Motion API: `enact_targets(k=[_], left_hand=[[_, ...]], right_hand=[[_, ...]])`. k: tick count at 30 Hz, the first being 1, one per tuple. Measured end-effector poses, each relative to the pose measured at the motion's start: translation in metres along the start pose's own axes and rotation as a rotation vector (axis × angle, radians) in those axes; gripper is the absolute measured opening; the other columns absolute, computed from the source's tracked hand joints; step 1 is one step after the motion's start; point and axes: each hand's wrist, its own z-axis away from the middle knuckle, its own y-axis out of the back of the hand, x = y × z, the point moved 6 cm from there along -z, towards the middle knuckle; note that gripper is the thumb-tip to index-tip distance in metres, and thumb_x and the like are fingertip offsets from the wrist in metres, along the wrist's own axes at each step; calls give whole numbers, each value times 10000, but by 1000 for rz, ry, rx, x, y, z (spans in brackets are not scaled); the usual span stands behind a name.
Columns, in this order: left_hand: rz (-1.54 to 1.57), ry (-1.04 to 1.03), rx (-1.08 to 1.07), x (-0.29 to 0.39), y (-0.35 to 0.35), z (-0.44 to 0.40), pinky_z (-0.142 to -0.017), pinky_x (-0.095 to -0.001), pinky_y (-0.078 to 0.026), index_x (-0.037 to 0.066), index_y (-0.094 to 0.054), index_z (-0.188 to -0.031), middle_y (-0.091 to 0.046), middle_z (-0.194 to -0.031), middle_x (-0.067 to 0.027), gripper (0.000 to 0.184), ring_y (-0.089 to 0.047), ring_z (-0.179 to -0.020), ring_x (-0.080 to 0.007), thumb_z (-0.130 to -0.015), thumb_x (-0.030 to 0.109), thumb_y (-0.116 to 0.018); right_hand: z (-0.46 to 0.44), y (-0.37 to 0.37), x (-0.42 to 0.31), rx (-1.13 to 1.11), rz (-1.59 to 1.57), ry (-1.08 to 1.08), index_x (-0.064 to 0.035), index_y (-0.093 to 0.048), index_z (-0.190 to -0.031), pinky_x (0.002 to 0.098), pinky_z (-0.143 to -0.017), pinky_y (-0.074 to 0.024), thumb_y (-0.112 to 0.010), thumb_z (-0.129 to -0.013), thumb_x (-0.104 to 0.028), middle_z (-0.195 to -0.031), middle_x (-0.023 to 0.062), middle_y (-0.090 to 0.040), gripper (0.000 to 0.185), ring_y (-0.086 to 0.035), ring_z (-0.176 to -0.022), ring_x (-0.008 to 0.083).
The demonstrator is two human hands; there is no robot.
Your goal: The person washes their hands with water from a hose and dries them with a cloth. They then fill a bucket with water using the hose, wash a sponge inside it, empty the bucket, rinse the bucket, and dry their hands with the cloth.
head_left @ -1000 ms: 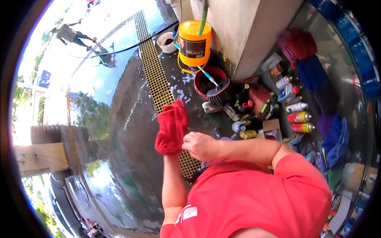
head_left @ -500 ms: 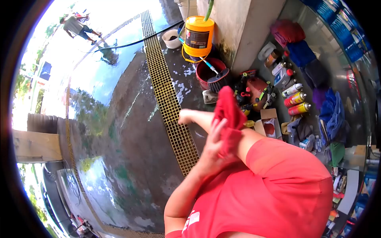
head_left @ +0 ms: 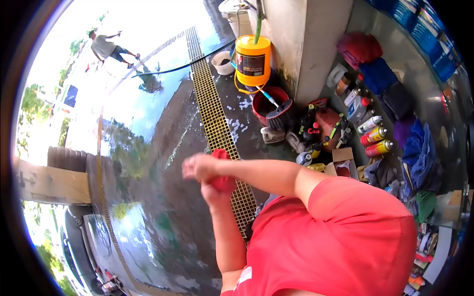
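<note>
A red cloth (head_left: pixel 223 183) is bunched at my right wrist, showing above and below it. My left hand (head_left: pixel 212 193), raised from the lower side, is closed on this cloth beneath the wrist. My right hand (head_left: pixel 196 167) reaches across from the right, over the cloth. Motion smears its fingers, so their grip is unclear. Both hands are in front of my red shirt, above the wet floor and a yellow drain grate (head_left: pixel 212 111).
A yellow bucket (head_left: pixel 253 61), a red bucket (head_left: pixel 261 106) with a brush (head_left: pixel 279 116), and a white tub (head_left: pixel 223 63) stand by a concrete pillar (head_left: pixel 323 44). Spray cans (head_left: pixel 379 148), bottles and folded cloths (head_left: pixel 377 71) are at the right. A person (head_left: pixel 109 48) walks far left.
The red cloth and my left hand have moved left and down from my right forearm to the wrist. My right hand has shifted left. The far person's arms have changed position.
</note>
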Motion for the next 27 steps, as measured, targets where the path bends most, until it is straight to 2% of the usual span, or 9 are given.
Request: enact_targets(k=[1, 5, 8, 12, 15, 16, 19, 23, 27], left_hand=[[151, -61, -364, 15, 30, -22, -1069, -417, -321, 60, -413, -1301, -461, -1309, -89, 391, -419, -1255, -245, -1005, 304, -336], [-125, -161, -134, 3, 16, -14, -1080, -426, -302, 81, -414, -1299, -448, -1318, -94, 428, -406, -1263, -236, -987, 363, -342], [-179, -80, -220, -14, -16, -8, -1081, -431, -297, 77, -395, -1320, -443, -1324, -94, 499, -404, -1263, -245, -971, 430, -345], [-162, 28, -360, -25, -60, 7, -1082, -438, -290, 72, -370, -1347, -435, -1331, -94, 598, -402, -1262, -256, -950, 519, -350], [-390, -101, -172, -20, -24, -1, -1102, -471, -238, 70, -271, -1422, -348, -1421, -114, 846, -329, -1319, -298, -859, 696, -352], [-393, -101, -168, -20, -18, -4, -1102, -471, -238, 70, -271, -1422, -348, -1421, -114, 846, -329, -1319, -298, -859, 696, -352], [-216, 42, -329, -32, -33, -4, -1108, -442, -248, 68, -216, -1448, -296, -1468, -110, 931, -308, -1339, -276, -807, 681, -500], [-423, -3, -248, -22, -39, -5, -1111, -441, -246, 48, -201, -1449, -255, -1492, -125, 894, -262, -1370, -287, -845, 652, -462], [-473, -240, -316, 15, -72, 16, -1111, -477, -255, 15, -237, -1429, -209, -1489, -230, 815, -256, -1360, -370, -892, 601, -422]], right_hand=[[7, 0, -8, -97, 5, -48, -120, -666, -1002, 427, -740, -473, -533, -902, -384, -834, 60, -660, 312, -624, -821, 254], [37, 32, -36, -185, 133, 24, -160, -660, -1058, 461, -953, -321, -492, -875, -505, -1062, 29, -639, 426, -486, -1132, 252], [61, 39, -20, -131, 107, 10, -122, -538, -1261, 514, -1061, -233, -485, -871, -529, -1319, 143, -487, 567, -365, -1279, 349], [85, 54, -2, -172, 120, -354, -120, -274, -1448, 552, -1103, -128, -559, -749, -681, -1486, 290, -136, 940, -130, -1367, 477], [101, 42, 36, -102, -222, -759, -9, -156, -1455, 489, -1118, -157, -663, -688, -662, -1481, 294, -141, 1128, -124, -1390, 423], [104, 35, 51, 82, -552, -757, 26, -292, -1398, 405, -1040, -350, -696, -750, -539, -1363, 246, -395, 949, -414, -1267, 309], [105, 21, 81, 4, -1312, -932, 10, -588, -1084, 297, -763, -518, -620, -869, -191, -976, 92, -629, 296, -620, -840, 163], [96, 28, 121, 220, -1361, -772, 33, -608, -928, 319, -771, -517, -521, -893, -78, -893, 100, -640, 146, -625, -822, 175], [72, 79, 101, 143, -1965, -475, 22, -563, -1082, 372, -831, -527, -541, -903, -139, -1010, 137, -639, 242, -641, -920, 208]])
